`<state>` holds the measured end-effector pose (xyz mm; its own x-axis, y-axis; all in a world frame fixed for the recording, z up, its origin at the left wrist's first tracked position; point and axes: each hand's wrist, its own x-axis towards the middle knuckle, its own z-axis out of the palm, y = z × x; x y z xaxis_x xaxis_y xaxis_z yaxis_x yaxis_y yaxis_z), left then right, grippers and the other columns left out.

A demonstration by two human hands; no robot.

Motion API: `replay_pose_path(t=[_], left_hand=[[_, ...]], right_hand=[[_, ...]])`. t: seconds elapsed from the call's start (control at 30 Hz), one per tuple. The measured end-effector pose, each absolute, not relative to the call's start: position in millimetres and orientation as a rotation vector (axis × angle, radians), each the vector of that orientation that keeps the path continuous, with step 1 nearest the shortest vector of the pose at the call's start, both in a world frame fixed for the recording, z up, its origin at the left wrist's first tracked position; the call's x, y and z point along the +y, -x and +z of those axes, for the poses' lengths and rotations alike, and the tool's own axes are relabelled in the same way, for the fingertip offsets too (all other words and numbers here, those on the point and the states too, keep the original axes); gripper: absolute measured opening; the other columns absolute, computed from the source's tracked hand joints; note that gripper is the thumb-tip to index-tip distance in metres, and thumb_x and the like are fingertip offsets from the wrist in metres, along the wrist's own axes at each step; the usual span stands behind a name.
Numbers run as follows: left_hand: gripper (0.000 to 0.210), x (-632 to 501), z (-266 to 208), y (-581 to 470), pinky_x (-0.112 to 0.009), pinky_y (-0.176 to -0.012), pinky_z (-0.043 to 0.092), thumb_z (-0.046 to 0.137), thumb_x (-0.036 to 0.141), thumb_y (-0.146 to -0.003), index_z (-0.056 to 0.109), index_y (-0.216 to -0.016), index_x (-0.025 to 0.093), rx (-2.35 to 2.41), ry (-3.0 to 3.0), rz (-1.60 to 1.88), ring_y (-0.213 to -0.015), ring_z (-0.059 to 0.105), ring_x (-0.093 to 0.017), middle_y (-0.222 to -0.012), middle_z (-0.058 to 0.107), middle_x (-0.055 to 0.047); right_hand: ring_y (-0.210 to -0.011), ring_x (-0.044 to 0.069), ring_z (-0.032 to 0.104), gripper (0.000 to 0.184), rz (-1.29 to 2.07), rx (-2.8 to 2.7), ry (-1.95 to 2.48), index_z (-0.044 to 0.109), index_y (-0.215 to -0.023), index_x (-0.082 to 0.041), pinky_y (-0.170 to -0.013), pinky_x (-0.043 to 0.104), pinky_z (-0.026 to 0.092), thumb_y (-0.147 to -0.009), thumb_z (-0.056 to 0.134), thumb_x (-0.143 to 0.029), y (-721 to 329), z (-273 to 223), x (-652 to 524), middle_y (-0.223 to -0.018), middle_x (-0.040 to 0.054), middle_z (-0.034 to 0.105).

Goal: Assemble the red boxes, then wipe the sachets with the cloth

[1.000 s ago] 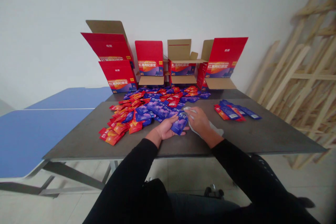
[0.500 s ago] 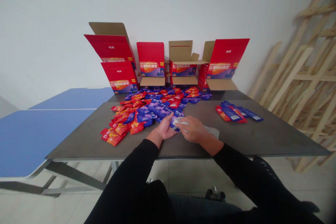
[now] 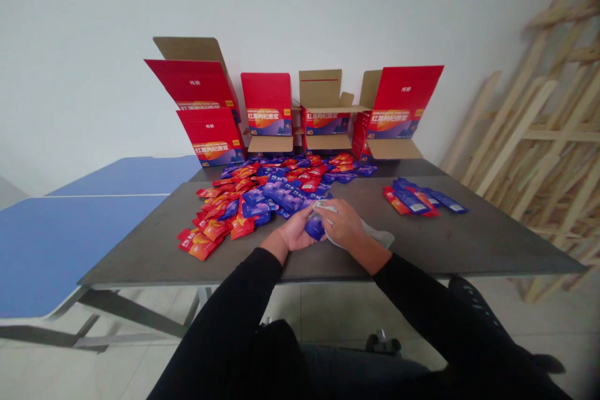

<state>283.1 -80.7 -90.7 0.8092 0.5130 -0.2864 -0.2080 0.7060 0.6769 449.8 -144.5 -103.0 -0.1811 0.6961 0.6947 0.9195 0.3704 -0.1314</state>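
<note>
My left hand (image 3: 296, 231) is closed on a purple sachet (image 3: 314, 227) just above the front part of the grey table. A whitish cloth (image 3: 382, 237) is bunched in my right hand (image 3: 344, 225), pressed against the sachet's upper end, with its loose end trailing out to the right. Beyond my hands lies a heap of purple sachets (image 3: 287, 195) and red sachets (image 3: 206, 228), spread toward the left. To the right, a smaller group of purple and red sachets (image 3: 412, 198) lies flat.
Several open red cartons stand along the back, among them a left carton (image 3: 215, 137) and a right carton (image 3: 394, 122). A blue table (image 3: 103, 219) adjoins on the left. Wooden frames (image 3: 529, 150) lean on the wall at right. The grey table's front edge (image 3: 328, 281) is close to me.
My right hand has shifted the cloth up toward the sachet's upper end, uncovering more of its purple lower part. My left hand keeps its hold.
</note>
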Motion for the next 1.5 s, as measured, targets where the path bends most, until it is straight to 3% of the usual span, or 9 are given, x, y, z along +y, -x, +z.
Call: replay_pose_path(t=[0.4,0.57,0.67,0.77,0.9,1.0,1.2,1.4,1.5], left_hand=[[0.046,-80.3,-88.5,-279.5,-0.035,-0.067,0.061,0.047,0.049,-0.111,0.071,-0.119,0.011,0.533,-0.668,0.365,-0.085,0.079,-0.027,-0.099,0.079,-0.015],[0.053,-80.0,-82.6,-277.1,-0.032,-0.064,0.058,0.044,0.052,-0.111,0.071,-0.128,0.01,0.479,-0.663,0.371,-0.086,0.078,-0.026,-0.112,0.079,-0.019],[0.047,-77.4,-80.5,-275.1,-0.03,-0.061,0.055,0.048,0.046,-0.109,0.07,-0.134,0.012,0.413,-0.614,0.452,-0.083,0.076,-0.023,-0.12,0.078,-0.02],[0.035,-74.5,-80.8,-272.9,-0.028,-0.061,0.054,0.053,0.029,-0.105,0.071,-0.13,0.011,0.396,-0.55,0.529,-0.077,0.074,-0.019,-0.11,0.078,-0.017],[0.016,-73.4,-80.9,-272.7,-0.024,-0.065,0.056,0.061,0.012,-0.1,0.073,-0.11,0.01,0.414,-0.543,0.587,-0.072,0.072,-0.015,-0.084,0.074,-0.008],[0.013,-73.0,-80.8,-276.8,-0.022,-0.067,0.058,0.066,0.004,-0.094,0.072,-0.103,0.012,0.455,-0.611,0.694,-0.07,0.072,-0.013,-0.081,0.074,-0.005],[0.023,-69.4,-83.0,-286.7,-0.024,-0.07,0.06,0.081,0.011,-0.087,0.068,-0.105,0.017,0.55,-0.68,0.898,-0.068,0.073,-0.014,-0.088,0.077,-0.003],[0.037,-72.0,-83.3,-287.2,-0.031,-0.083,0.063,0.086,0.015,-0.084,0.062,-0.11,0.022,0.536,-0.672,0.872,-0.085,0.078,-0.019,-0.096,0.078,-0.002],[0.031,-72.6,-84.7,-287.6,-0.027,-0.078,0.062,0.083,0.019,-0.089,0.061,-0.11,0.022,0.56,-0.63,0.825,-0.077,0.075,-0.016,-0.09,0.076,0.0]], right_hand=[[-0.104,0.027,0.066,0.036,-0.434,-1.652,1.539,0.083,-0.12,-0.024,-0.097,0.041,0.056,-0.098,0.055,-0.018,-470.3,-106.8,-128.8,-0.118,0.0132,0.073],[-0.105,0.027,0.066,0.037,-0.369,-1.588,1.579,0.082,-0.121,-0.021,-0.1,0.044,0.057,-0.097,0.054,-0.019,-489.2,-113.4,-119.8,-0.115,0.0151,0.072],[-0.102,0.027,0.067,0.036,-0.302,-1.509,1.564,0.082,-0.119,-0.019,-0.099,0.044,0.057,-0.099,0.054,-0.025,-497.2,-114.7,-116.9,-0.11,0.0151,0.071],[-0.101,0.027,0.068,0.035,-0.249,-1.415,1.504,0.082,-0.118,-0.02,-0.1,0.045,0.057,-0.099,0.054,-0.03,-497.7,-110.2,-117.8,-0.108,0.0134,0.07],[-0.101,0.026,0.068,0.032,-0.241,-1.369,1.41,0.083,-0.115,-0.022,-0.099,0.044,0.059,-0.099,0.057,-0.031,-492.2,-99.2,-122.7,-0.107,0.011,0.07],[-0.101,0.025,0.069,0.03,-0.287,-1.415,1.327,0.083,-0.114,-0.024,-0.096,0.043,0.06,-0.098,0.058,-0.029,-489.3,-94.3,-128.2,-0.108,0.0104,0.071],[-0.102,0.023,0.069,0.028,-0.446,-1.709,1.095,0.081,-0.118,-0.028,-0.092,0.04,0.06,-0.099,0.06,-0.023,-480.4,-94.1,-147.5,-0.111,0.0097,0.072],[-0.102,0.023,0.066,0.029,-0.604,-2.155,0.853,0.08,-0.119,-0.03,-0.093,0.039,0.056,-0.099,0.063,-0.019,-459.3,-97.4,-155.3,-0.113,0.008,0.075],[-0.105,0.025,0.066,0.027,-0.566,-2.276,0.952,0.081,-0.117,-0.028,-0.096,0.041,0.054,-0.099,0.063,-0.021,-453.7,-101.1,-152.5,-0.114,0.0086,0.076]])
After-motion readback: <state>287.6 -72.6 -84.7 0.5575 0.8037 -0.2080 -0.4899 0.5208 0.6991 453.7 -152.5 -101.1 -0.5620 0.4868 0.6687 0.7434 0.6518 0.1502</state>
